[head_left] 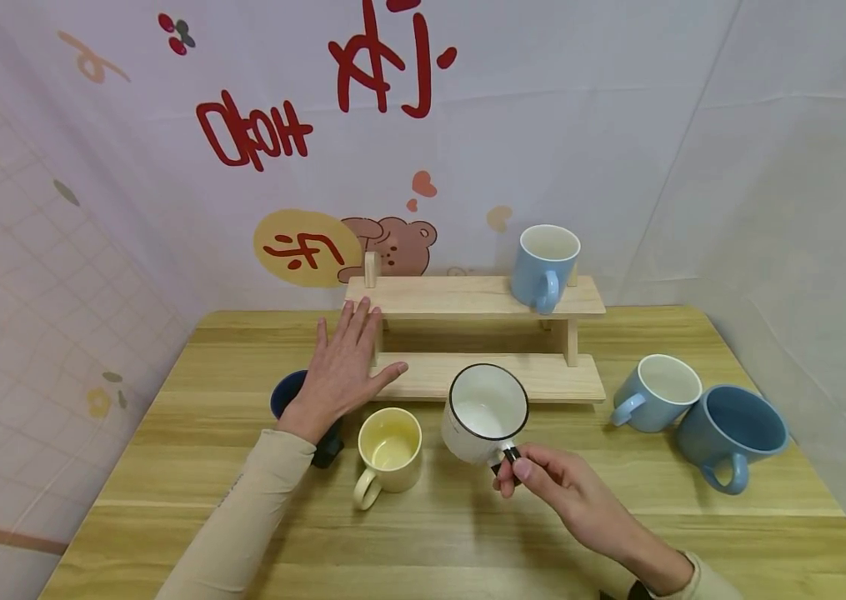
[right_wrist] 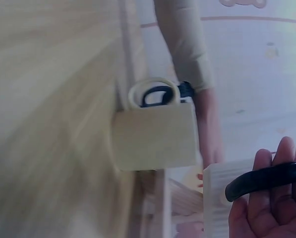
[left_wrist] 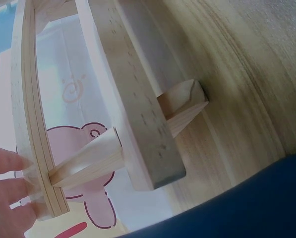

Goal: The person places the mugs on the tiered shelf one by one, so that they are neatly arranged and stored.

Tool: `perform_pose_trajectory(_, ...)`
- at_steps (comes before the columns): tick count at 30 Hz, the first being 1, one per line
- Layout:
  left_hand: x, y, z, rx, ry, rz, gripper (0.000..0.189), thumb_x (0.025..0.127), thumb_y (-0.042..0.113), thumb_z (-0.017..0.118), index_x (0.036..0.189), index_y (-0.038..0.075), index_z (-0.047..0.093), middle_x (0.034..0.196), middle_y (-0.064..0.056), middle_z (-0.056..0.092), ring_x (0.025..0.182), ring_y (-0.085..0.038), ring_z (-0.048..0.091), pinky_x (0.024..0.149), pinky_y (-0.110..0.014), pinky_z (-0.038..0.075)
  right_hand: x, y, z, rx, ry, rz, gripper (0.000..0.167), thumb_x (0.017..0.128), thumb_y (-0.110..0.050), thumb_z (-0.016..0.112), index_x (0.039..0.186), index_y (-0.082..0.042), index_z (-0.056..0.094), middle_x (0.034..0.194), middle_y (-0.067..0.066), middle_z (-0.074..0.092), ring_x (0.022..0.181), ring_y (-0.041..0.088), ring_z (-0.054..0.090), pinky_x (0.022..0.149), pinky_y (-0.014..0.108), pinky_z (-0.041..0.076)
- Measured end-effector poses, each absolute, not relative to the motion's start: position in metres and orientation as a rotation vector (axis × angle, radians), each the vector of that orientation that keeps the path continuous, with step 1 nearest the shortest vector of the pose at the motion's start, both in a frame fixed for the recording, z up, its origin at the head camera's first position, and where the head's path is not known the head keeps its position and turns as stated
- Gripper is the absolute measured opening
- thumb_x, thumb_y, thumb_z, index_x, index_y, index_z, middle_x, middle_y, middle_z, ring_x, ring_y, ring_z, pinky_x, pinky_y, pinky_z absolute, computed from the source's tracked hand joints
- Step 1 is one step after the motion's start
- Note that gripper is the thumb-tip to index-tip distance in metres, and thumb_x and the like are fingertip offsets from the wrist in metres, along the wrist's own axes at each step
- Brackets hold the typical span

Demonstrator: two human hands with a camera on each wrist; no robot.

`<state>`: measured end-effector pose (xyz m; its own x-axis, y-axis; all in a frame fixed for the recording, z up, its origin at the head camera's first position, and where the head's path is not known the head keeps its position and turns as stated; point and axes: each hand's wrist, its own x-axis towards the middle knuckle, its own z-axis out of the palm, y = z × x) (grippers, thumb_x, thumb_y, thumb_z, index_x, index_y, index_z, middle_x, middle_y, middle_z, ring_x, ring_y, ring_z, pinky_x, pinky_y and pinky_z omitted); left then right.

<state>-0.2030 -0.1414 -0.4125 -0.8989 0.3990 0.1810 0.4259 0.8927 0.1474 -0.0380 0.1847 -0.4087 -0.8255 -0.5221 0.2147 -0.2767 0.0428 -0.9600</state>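
My right hand (head_left: 573,496) grips the black handle of a white enamel-style mug (head_left: 486,404) with a black rim. The mug is held before the lower board of a two-tier wooden shelf (head_left: 438,296), its mouth tipped toward the head camera. In the right wrist view, fingers curl round the black handle (right_wrist: 266,178). My left hand (head_left: 347,367) lies with fingers spread and straight, its fingertips on the left end of the upper board. Under that wrist stands a dark blue mug (head_left: 287,390), partly hidden. A yellow mug (head_left: 391,454) stands between the hands.
On the upper board's right end sits a light blue mug (head_left: 535,279), handle forward. At the table's right stand another light blue mug (head_left: 651,408) and a larger, deeper blue mug (head_left: 723,442), close together. A printed cloth (head_left: 603,125) hangs behind the table (head_left: 423,550).
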Motion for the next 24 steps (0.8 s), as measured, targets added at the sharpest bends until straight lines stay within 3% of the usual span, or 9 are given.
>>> perform_pose_trajectory(11, -0.203, -0.142, -0.414, -0.632, -2.914, -0.284, 0.1, 0.097, 0.074, 0.047, 0.166, 0.006, 0.021, 0.173, -0.014, 0.008, 0.16, -0.033, 0.0, 0.122, -0.067, 0.004, -0.059, 0.18, -0.382, -0.838, 2.215, -1.96, 0.027, 0.111, 0.0, 0.037, 0.109, 0.0, 0.064, 0.095, 0.013, 0.067, 0.099, 0.022, 0.066, 0.096, 0.025, 0.05)
perform_pose_trajectory(24, -0.202, -0.141, -0.412, -0.63, -2.916, -0.29, 0.1, 0.097, 0.074, 0.048, 0.166, 0.006, 0.021, 0.173, -0.014, 0.009, 0.159, -0.033, 0.001, 0.122, -0.068, 0.005, -0.091, 0.171, -0.358, -0.716, 2.339, -1.974, 0.027, 0.113, -0.013, 0.043, 0.108, 0.0, 0.066, 0.097, 0.013, 0.067, 0.101, 0.021, 0.065, 0.096, 0.028, 0.052)
